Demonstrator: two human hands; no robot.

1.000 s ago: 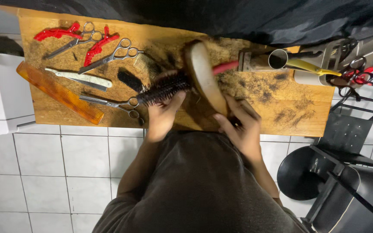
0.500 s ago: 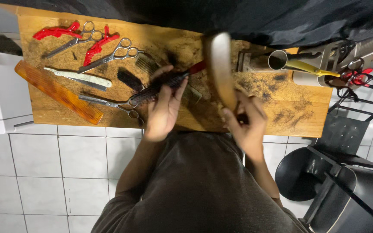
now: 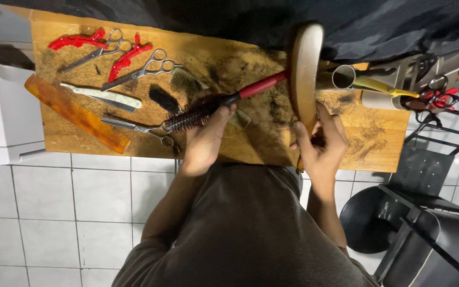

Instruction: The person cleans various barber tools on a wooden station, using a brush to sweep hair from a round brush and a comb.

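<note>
— What are the fingers doing?
— Left hand (image 3: 205,141) is closed around a round brush (image 3: 216,106) with a red handle; right hand (image 3: 321,143) grips a wooden paddle brush (image 3: 304,69), held on edge.
— Where?
— Over the wooden shelf (image 3: 378,149), with the scissors (image 3: 139,127) just left of the round brush.
</note>
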